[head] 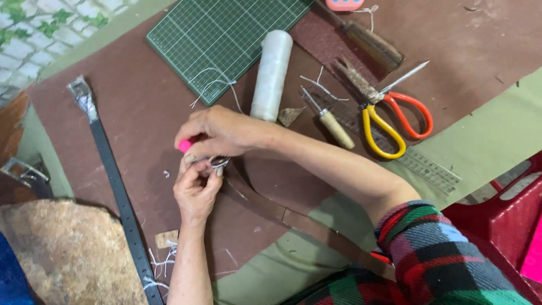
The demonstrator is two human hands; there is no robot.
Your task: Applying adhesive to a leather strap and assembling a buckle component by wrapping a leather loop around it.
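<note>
My right hand reaches across from the right and grips a small pink object, its tip showing at the fingers. My left hand comes up from below and pinches the end of a brown leather strap where a small metal ring sits. The two hands touch at that end. The strap runs from the hands down to the right, under my right forearm with its plaid sleeve.
A dark belt with a metal tip lies at left beside a stone block. Behind the hands are a green cutting mat, white thread spool, awl, orange-yellow scissors, a clear ruler and a red stool.
</note>
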